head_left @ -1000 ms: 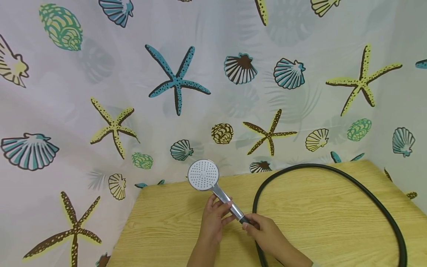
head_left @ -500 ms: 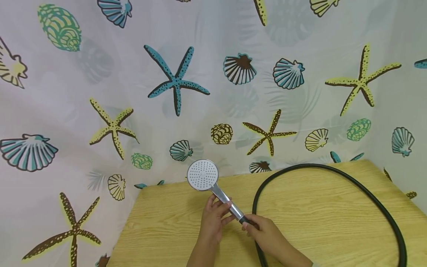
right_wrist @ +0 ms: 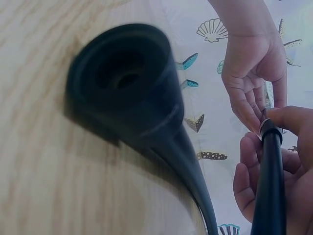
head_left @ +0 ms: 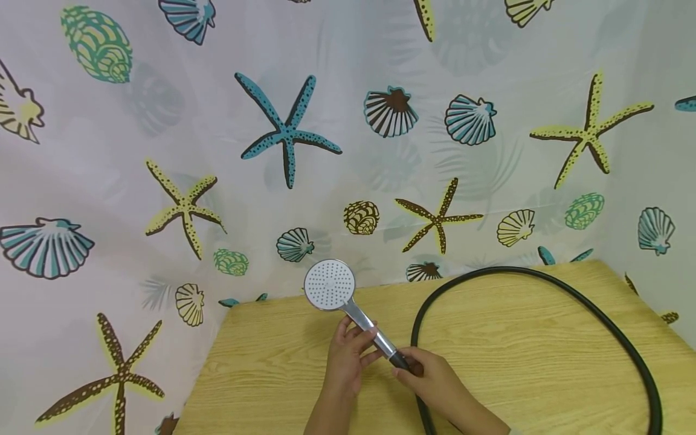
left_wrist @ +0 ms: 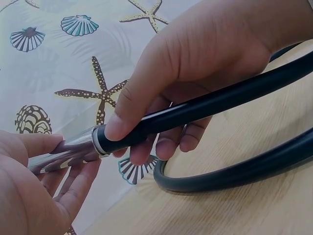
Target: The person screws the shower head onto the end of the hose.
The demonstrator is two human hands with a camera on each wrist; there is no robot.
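Observation:
A chrome shower head (head_left: 329,285) with a white dotted face is tilted up to the left above the table. My left hand (head_left: 345,356) grips its handle (head_left: 384,344), thumb on one side and fingers on the other. Against the handle's lower end sits the end of a black hose (left_wrist: 205,106), with a silver ring (left_wrist: 98,142) at the join. My right hand (head_left: 429,374) pinches the hose just below that ring, its thumb on top and fingertips underneath. A flared black connector (right_wrist: 161,115), open at its mouth, shows at the hose's other end in the right wrist view.
The hose loops in a wide arc over the right side of the wood-grain table (head_left: 261,374). A white curtain (head_left: 337,54) printed with starfish and shells hangs behind the table and along both sides.
The thumb and fingers of my right hand have shifted slightly on the hose, showing more of its black end. My left hand and the shower head have stayed nearly still.

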